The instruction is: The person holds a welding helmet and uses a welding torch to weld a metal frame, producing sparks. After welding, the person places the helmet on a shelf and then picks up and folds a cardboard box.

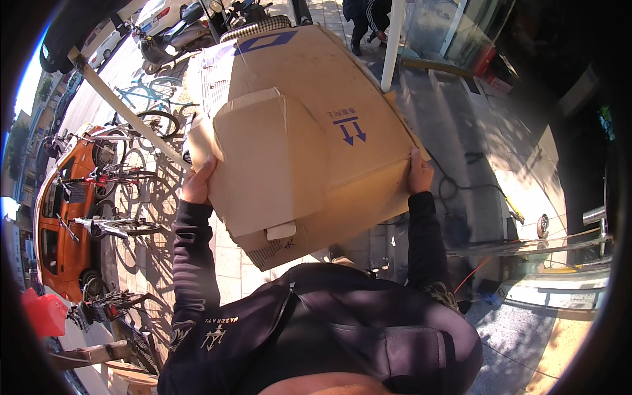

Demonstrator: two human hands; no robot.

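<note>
A big brown cardboard box (308, 72) with blue printed marks, looking partly flattened, spans the space in front of me. On its near left part lies a smaller folded cardboard piece (263, 155), its flaps bent. My left hand (198, 181) is closed on the left edge of this cardboard, thumb on top. At the right edge my right hand (420, 172) grips the box, the thumb along its side and the other fingers mostly hidden beneath. A small pale roll-like bit (281, 230) shows at the near edge.
White poles (394, 46) stand beyond the box on the right and slant at left (125, 108). Parked bicycles (122, 227), an orange car (56, 224) and a scooter (161, 43) line the left. A person (368, 23) bends at the far side. A dark cable (454, 187) lies at right.
</note>
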